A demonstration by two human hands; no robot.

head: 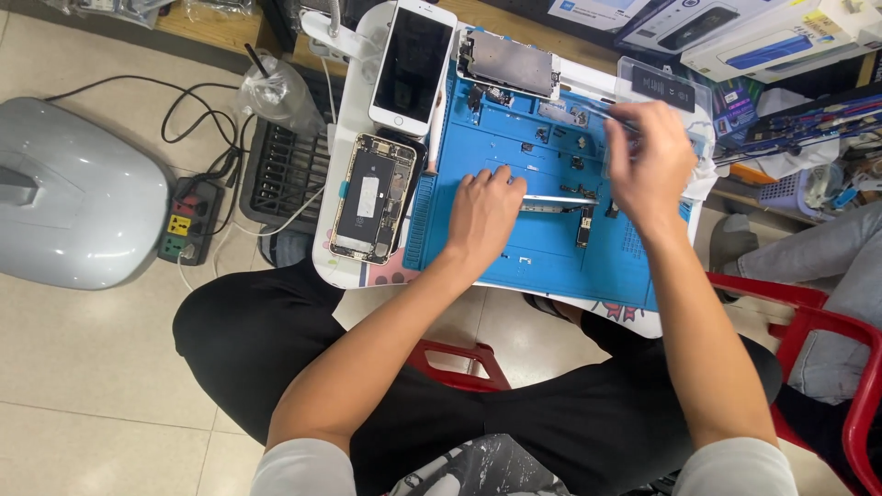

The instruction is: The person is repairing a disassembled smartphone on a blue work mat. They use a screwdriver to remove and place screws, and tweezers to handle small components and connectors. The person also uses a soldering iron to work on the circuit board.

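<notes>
Two hands work over a blue mat (pixel 551 248). The left hand (pixel 482 216), fingers curled together, pins a thin metal strip (pixel 559 199) at mat centre. At two o'clock, the right hand (pixel 648 165) pinches a slim tool (pixel 614 118). An opened phone (pixel 375 197) lies at nine o'clock.

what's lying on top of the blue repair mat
On the blue mat: a slim metal strip at the left hand, small loose parts. The right hand covers whatever lies beneath it.

Beige tiled floor (pixel 83 367), red stool (pixel 459 360).
</notes>
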